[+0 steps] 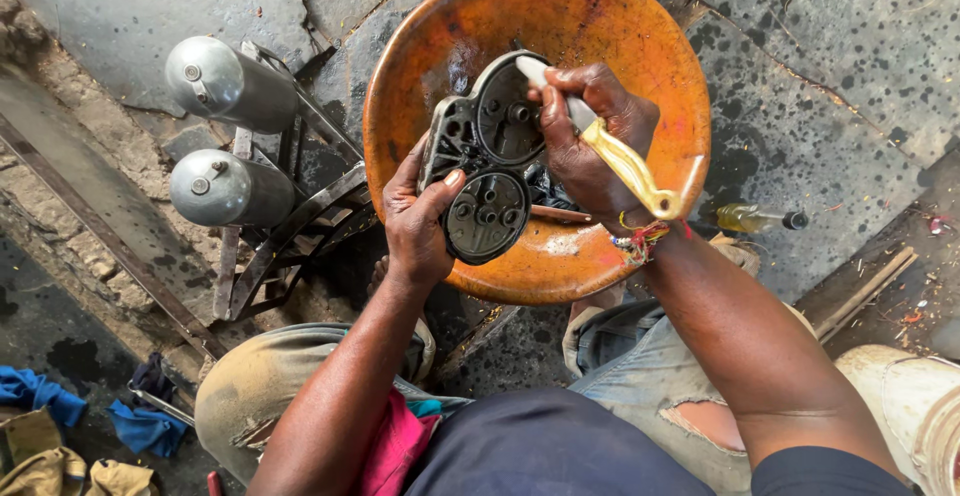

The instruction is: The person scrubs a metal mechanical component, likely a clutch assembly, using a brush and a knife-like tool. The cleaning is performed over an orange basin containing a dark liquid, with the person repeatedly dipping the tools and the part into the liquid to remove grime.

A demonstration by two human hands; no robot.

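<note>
1. Two silver metal cylinders [230, 84] [228, 189] on a dark steel frame.
2. One round orange plastic basin [640, 26].
3. One black greasy twin-dial housing [490, 161].
4. One yellow-handled brush [625, 161].
5. One small glass bottle [755, 219].
6. Two blue rags [38, 394] [145, 426].

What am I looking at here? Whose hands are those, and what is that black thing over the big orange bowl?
This picture comes from a camera worn on a person's head, looking down, so the two hands are that person's own. There is no robot. The left hand holds a black, greasy machine part with two round hollows. The right hand grips a brush with a yellow handle, its end pressed against the part. Both are over an orange bowl that sits on a stained stone floor. To the left lies a metal frame with two silver cylinders. A small bottle lies right of the bowl, and blue rags lie at the lower left. The person's knees show at the bottom.
</note>
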